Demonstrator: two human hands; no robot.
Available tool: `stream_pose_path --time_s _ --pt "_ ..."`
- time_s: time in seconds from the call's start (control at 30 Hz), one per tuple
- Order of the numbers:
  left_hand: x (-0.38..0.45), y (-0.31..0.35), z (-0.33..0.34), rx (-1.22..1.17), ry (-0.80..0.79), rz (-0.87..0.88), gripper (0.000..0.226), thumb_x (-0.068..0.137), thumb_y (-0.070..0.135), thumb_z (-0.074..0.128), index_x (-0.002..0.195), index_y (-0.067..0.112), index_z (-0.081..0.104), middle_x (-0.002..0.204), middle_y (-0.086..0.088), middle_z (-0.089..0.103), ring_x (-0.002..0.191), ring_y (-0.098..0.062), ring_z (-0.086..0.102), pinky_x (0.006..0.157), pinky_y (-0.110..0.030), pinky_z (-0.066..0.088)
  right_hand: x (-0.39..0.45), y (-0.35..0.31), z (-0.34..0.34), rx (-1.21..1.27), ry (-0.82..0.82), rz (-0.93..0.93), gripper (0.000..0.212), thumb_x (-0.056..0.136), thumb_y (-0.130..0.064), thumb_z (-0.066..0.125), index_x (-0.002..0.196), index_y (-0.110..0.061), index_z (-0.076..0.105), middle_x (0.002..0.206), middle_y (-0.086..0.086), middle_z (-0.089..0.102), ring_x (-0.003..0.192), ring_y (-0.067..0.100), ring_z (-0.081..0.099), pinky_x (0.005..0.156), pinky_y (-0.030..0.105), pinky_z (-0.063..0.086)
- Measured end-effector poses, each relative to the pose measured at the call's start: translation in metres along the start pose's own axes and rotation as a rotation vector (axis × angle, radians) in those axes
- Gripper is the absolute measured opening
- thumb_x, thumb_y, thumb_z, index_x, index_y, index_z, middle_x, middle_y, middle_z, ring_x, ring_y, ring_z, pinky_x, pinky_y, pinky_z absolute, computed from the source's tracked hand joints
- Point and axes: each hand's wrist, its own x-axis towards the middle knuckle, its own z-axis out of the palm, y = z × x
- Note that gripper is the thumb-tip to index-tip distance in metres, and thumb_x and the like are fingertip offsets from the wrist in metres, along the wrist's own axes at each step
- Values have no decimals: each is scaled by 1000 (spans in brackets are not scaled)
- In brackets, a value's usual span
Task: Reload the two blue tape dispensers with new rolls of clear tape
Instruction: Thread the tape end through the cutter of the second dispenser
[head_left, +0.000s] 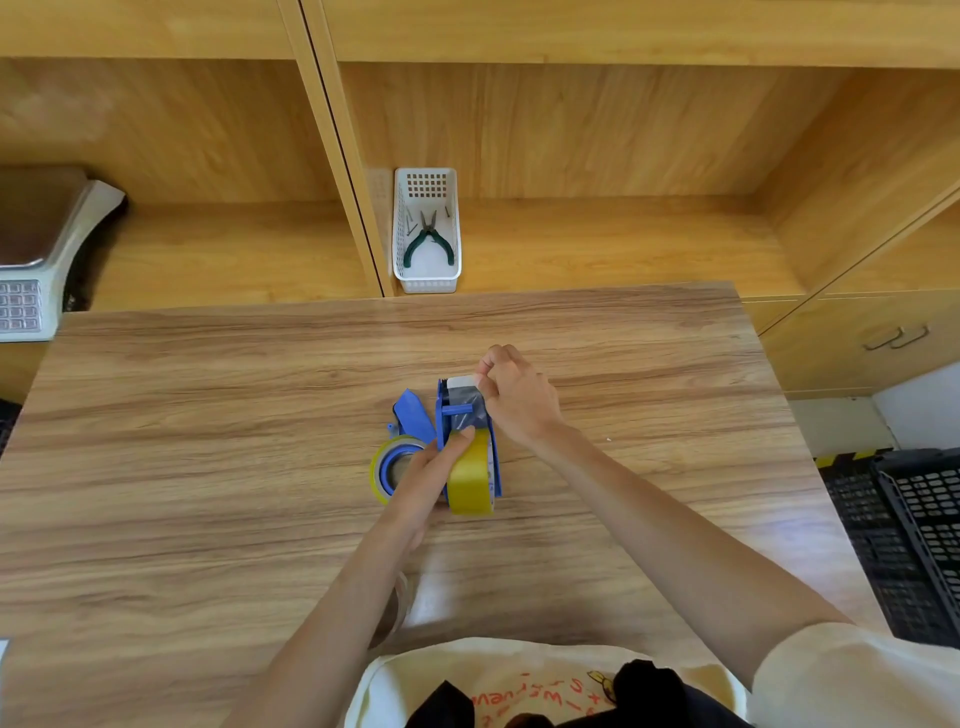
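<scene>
1. 1 blue tape dispenser (469, 441) is stood on edge near the middle of the surface (208, 415), well away from all 4 edges, so that both hands can be brought around it.
2. The left hand (431, 475) is closed around the dispenser's near side, with the thumb laid over the yellowish roll of tape (471, 480) seated in it. The roll and body are judged to be pinned this way so that neither turns while the tape is drawn.
3. The right hand (514, 397) is closed in a pinch at the dispenser's far end, where the free tape end (462, 383) is gripped between fingertips. The strip appears to be led from the roll, past the blue crossbar, towards the cutter end.
4. A 2nd blue dispenser (402, 452) is laid flat just beside the first, on the side towards the surface's left edge, with a roll already sitting on its hub. Whether its tape is threaded cannot be told.
5. A clear roll-like object (399, 605) is partly hidden under the left forearm, nearer the front edge; its nature is uncertain.
6. A white basket (427, 228) holding pliers (428, 239) is kept on the shelf beyond the far edge, out of the working area, and a scale (36, 260) is set beyond the far-left corner.
</scene>
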Motion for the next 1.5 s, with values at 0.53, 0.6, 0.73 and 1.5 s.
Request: stream_pose_path --time_s 0.53,0.6,0.73,1.5 --pt "-10 -13 -11 165 -102 33 61 67 65 78 107 18 77 155 -2 46 129 -24 59 105 -54 50 12 5 -5 4 -89 145 18 100 -26 48 109 -16 60 113 0 67 88 15 56 71 31 41" --pt "-16 -7 -7 163 -95 21 54 71 55 75 107 16 76 150 -4 52 119 -22 66 101 -49 54 13 3 -5 -35 -90 145 20 100 -26 47 110 -16 61 111 1 68 91 18 60 71 31 41" --pt "-11 -5 -3 65 -49 -58 43 89 50 65 121 23 68 118 -6 76 103 -20 73 98 -47 56 11 1 -2 -89 -73 123 19 100 -26 45 107 -17 61 109 2 67 95 22 64 72 33 43" --pt "-11 -25 -12 134 -113 20 57 65 53 83 111 21 76 155 -12 46 116 -23 69 101 -51 54 25 12 -10 83 -212 214 14 97 -24 47 101 -14 57 97 3 71 82 22 71 79 45 59"
